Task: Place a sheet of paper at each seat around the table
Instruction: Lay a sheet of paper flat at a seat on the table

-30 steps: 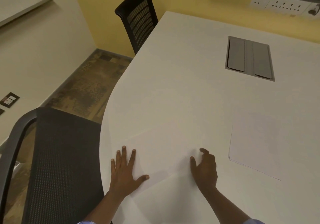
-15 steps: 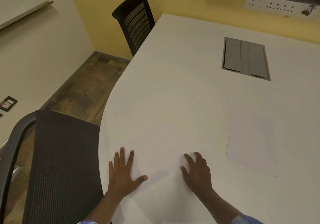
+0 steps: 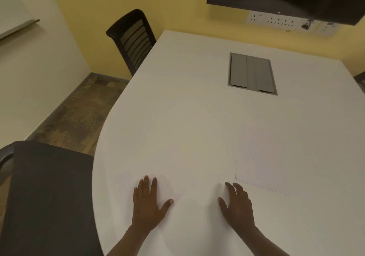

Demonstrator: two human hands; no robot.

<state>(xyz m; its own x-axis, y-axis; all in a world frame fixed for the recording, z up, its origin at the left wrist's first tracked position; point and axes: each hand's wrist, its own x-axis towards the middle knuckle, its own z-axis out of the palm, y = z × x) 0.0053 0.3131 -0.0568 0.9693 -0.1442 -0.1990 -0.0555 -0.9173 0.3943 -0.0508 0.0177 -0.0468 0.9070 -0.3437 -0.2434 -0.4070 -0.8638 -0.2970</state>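
Both hands, left (image 3: 148, 204) and right (image 3: 238, 206), are lying open and flat, pressing 1 sheet (image 3: 189, 200) onto the tabletop (image 3: 197, 117) to settle it by the chair (image 3: 47, 200), a stack (image 3: 262, 166) waiting alongside.

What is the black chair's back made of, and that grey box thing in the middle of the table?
The far chair back looks like black mesh in a plastic frame: light shows through horizontal slots. The grey panel sunk into the table looks like brushed metal, with a dull, even sheen and two flat flaps; it might be painted plastic.
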